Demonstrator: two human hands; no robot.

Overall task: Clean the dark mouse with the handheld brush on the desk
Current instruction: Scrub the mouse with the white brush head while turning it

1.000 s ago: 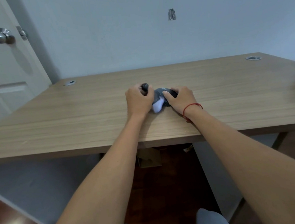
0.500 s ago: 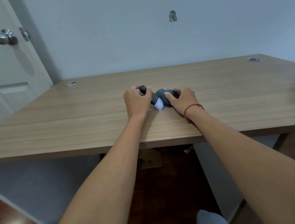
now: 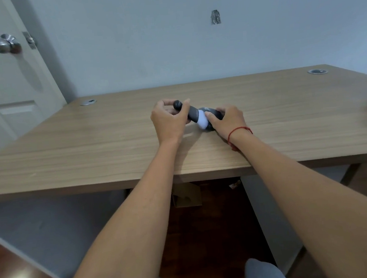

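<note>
A dark mouse (image 3: 209, 113) lies on the wooden desk (image 3: 91, 146), mostly covered by my right hand (image 3: 226, 122), which grips it from the right with the thumb on its top. My left hand (image 3: 170, 123) holds the handheld brush (image 3: 193, 116) by its dark handle, whose round end sticks out above my fingers. The brush's white bristle head presses against the near left side of the mouse. A red string circles my right wrist.
Two round cable grommets sit in the desk's back corners, one at the left (image 3: 88, 101) and one at the right (image 3: 317, 71). A white door with a metal knob (image 3: 5, 44) stands at the left. A cardboard box (image 3: 186, 196) lies under the desk.
My left hand has lifted and tilted the brush, so its handle end now shows clearly above my fingers. The white bristles have shifted along the mouse's near side. My right hand stays on the mouse.
</note>
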